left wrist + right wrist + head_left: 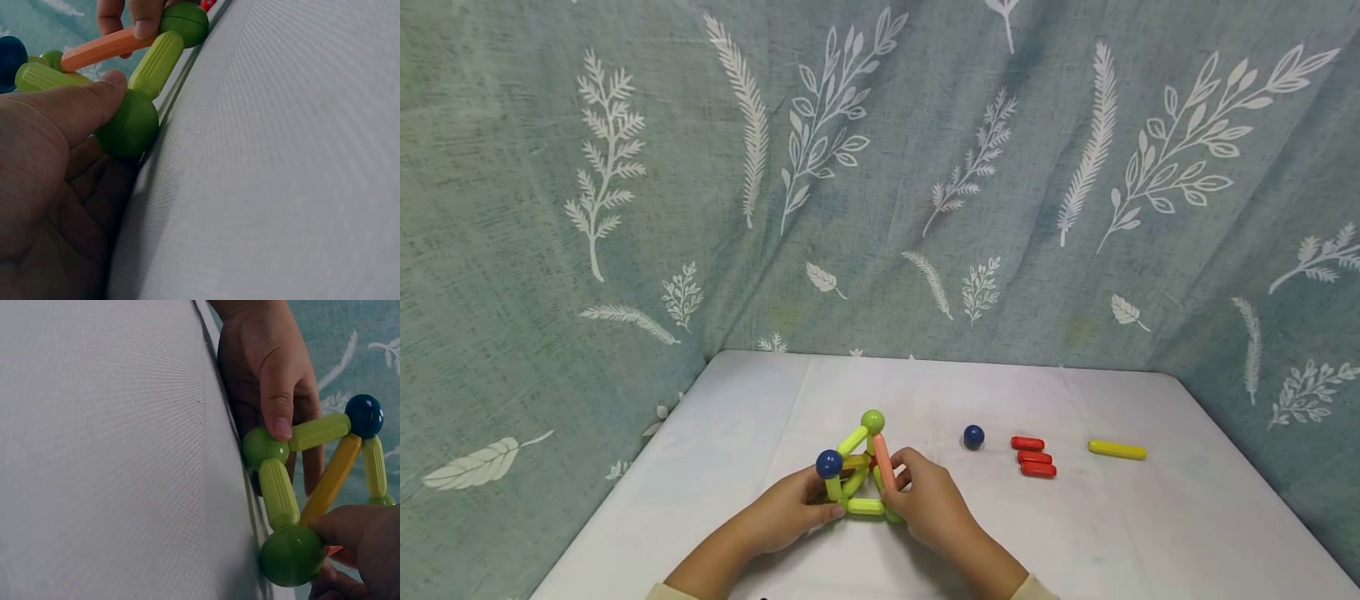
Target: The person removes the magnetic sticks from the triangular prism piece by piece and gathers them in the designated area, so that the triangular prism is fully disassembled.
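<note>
A frame of light green rods and green balls stands on the white table, a dark blue ball (829,464) at its upper left and a green ball (872,422) on top. My left hand (786,510) grips its lower left corner, the thumb on a green ball (128,125) in the left wrist view. With thumb and fingers my right hand (931,502) pinches the lower end of an orange rod (883,461), beside the lower right green ball (292,556). A yellow rod (331,478) slants down from the blue ball in the right wrist view.
To the right of the frame lie a loose dark blue ball (973,437), three short red rods (1036,458) and a longer yellow rod (1117,450). A patterned green cloth (880,192) hangs behind the white table (1112,533) and along its sides.
</note>
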`<state>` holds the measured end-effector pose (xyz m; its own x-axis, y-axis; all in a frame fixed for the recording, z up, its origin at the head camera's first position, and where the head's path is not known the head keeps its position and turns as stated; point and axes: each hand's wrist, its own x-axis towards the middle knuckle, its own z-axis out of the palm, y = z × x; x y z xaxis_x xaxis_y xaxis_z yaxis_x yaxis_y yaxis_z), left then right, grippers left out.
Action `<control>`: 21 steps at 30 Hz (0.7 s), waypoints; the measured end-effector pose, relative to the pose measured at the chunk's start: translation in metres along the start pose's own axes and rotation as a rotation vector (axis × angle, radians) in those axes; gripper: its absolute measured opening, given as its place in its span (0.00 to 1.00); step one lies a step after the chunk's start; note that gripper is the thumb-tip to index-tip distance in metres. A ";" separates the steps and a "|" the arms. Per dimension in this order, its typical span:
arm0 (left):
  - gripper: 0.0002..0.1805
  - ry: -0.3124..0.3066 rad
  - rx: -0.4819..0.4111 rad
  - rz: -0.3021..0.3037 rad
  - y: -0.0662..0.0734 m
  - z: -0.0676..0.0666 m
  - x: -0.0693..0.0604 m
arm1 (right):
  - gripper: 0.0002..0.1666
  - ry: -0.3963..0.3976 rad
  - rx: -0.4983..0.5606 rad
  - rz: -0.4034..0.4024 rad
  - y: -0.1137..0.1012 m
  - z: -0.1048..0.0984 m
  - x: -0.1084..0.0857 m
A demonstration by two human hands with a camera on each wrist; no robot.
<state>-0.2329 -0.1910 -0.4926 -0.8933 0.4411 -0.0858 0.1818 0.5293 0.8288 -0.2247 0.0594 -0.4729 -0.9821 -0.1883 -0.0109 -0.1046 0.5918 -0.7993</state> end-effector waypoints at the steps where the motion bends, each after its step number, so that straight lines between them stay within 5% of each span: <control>1: 0.41 0.001 0.001 -0.002 0.000 0.000 0.000 | 0.21 0.002 0.001 -0.006 0.000 0.000 0.000; 11: 0.41 0.004 -0.007 0.005 0.000 0.000 0.001 | 0.19 0.037 0.025 -0.068 0.007 -0.009 0.000; 21: 0.40 0.002 -0.012 0.012 -0.002 0.000 0.000 | 0.15 0.058 0.242 0.034 0.025 -0.024 0.007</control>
<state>-0.2335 -0.1917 -0.4942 -0.8917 0.4464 -0.0748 0.1877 0.5152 0.8363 -0.2383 0.0916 -0.4783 -0.9924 -0.1223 -0.0110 -0.0381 0.3911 -0.9195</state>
